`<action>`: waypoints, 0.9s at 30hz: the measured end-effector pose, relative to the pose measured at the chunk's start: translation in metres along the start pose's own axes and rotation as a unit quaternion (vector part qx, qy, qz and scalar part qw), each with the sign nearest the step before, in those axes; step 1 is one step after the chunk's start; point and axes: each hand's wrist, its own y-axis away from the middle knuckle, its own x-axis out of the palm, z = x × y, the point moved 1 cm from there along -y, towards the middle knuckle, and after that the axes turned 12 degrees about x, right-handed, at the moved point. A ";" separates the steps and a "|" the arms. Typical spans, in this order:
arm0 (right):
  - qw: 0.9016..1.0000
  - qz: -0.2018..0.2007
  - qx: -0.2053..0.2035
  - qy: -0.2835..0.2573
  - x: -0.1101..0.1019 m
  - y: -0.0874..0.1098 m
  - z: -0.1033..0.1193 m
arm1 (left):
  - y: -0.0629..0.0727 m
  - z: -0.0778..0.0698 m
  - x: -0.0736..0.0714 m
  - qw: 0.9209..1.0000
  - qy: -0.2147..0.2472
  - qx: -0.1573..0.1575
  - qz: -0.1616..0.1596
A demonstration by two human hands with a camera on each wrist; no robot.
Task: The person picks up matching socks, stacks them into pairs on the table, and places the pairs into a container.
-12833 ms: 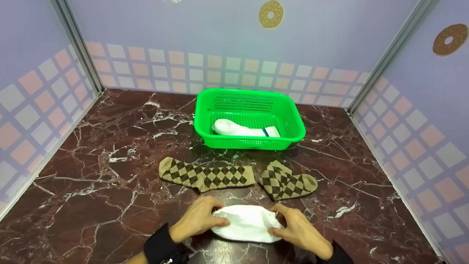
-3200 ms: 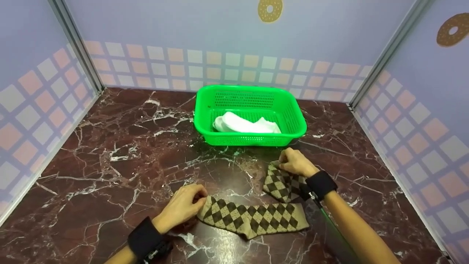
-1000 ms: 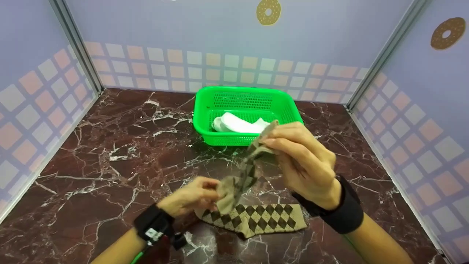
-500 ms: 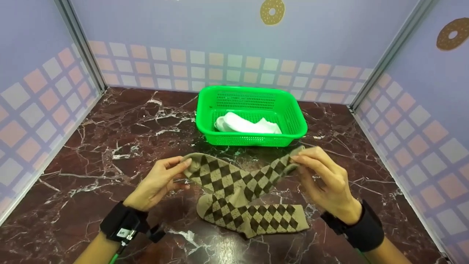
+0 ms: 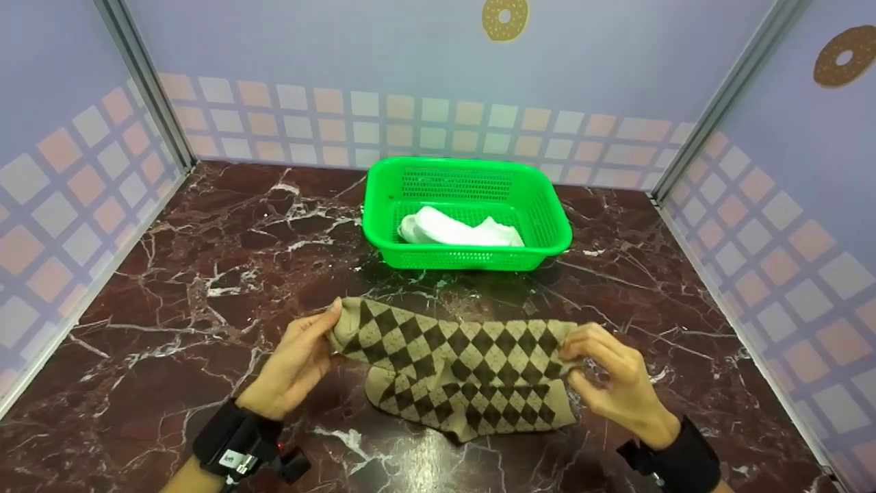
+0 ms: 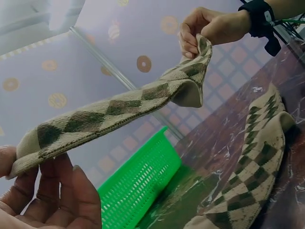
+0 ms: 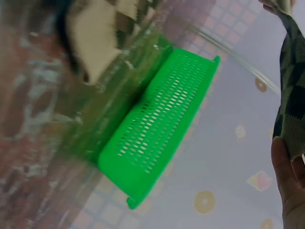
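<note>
A beige argyle sock (image 5: pixel 404 335) with dark brown diamonds is stretched sideways between both hands. My left hand (image 5: pixel 294 363) pinches its toe, thumb on top. At the cuff, my right hand (image 5: pixel 616 380) pinches the other end. Below it, a matching argyle sock (image 5: pixel 513 414) lies flat on the table, its upper edge partly covered in the head view. The left wrist view shows the held sock (image 6: pixel 119 107) raised above the tabletop, apart from the lying sock (image 6: pixel 257 167). In the right wrist view only a strip of the held sock (image 7: pixel 293 86) appears at the edge.
A green plastic basket (image 5: pixel 472 259) stands behind the socks, near the back wall. White socks (image 5: pixel 458 229) lie inside it. The dark red marbled table (image 5: pixel 205 342) is enclosed by patterned panels (image 5: pixel 773 253) at the back and sides.
The second white sock went into the basket, and one argyle sock moved nearer. The other was lifted by my right hand; my left took its toe. It has since been pulled straighter and lowered.
</note>
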 end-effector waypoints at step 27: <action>0.969 0.158 0.190 0.001 -0.006 0.075 -0.030 | 0.017 0.054 -0.007 0.974 -0.227 -0.026 -0.010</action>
